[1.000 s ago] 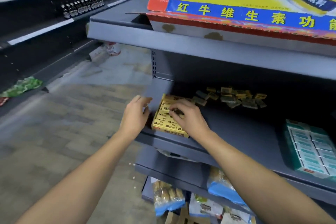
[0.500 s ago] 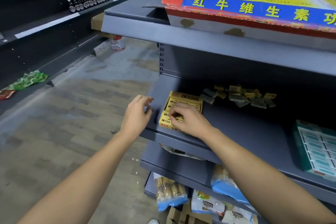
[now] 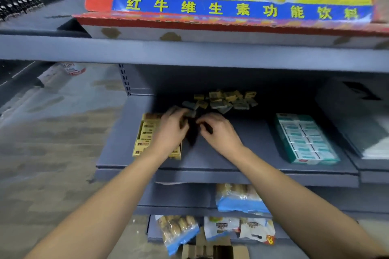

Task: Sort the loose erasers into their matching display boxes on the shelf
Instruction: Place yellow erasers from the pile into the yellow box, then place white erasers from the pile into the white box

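1. Head view is showing both hands reaching toward the loose erasers (image 3: 225, 100) lying heaped at the back of the shelf (image 3: 231, 166).
2. The left hand (image 3: 170, 130) is hovering over the yellow display box (image 3: 145, 134), its fingers curling round a small dark eraser.
3. The right hand (image 3: 219, 132) is curling too, but blur is hiding what it is pinching; I cannot tell.
4. Judging by colour, yellow-wrapped pieces are belonging in the yellow box and greenish ones in the green display box (image 3: 305, 139); laying them flat in rows is advisable.
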`<action>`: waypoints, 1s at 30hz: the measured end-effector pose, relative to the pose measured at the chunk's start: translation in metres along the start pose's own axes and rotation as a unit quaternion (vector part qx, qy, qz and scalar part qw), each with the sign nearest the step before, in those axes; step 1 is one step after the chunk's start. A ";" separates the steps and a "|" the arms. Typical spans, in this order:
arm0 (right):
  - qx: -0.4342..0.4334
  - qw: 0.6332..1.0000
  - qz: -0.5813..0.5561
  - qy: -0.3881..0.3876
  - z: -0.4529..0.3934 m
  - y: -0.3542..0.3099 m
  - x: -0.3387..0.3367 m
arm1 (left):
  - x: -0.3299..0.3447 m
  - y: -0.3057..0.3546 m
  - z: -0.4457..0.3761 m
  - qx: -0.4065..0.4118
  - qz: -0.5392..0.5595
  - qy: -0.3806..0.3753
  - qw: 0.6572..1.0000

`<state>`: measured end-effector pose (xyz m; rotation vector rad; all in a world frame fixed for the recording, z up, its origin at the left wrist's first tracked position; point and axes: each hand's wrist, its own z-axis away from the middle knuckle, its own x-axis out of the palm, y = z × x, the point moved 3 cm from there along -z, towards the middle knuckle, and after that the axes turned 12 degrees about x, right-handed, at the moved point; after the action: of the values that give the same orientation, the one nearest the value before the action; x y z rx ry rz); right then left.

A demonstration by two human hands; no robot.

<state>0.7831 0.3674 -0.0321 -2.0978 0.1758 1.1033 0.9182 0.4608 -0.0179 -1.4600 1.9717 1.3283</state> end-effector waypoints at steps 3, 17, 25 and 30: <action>0.035 0.999 0.019 0.017 0.004 0.022 -0.015 | 0.023 0.011 -0.015 0.013 0.006 -0.025 1.000; 0.114 0.981 0.154 -0.029 -0.043 0.071 -0.006 | 0.049 0.018 -0.041 0.031 -0.024 -0.062 0.997; 0.035 0.924 0.375 -0.068 -0.051 0.088 0.015 | 0.045 0.009 -0.043 0.017 -0.031 -0.049 0.998; 0.052 0.957 0.285 -0.008 -0.046 0.074 -0.002 | 0.046 0.006 -0.045 0.009 -0.028 -0.056 0.998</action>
<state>0.7794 0.2831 -0.0552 -1.9894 0.8544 1.3993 0.9046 0.3981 -0.0261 -1.3915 1.8550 1.3346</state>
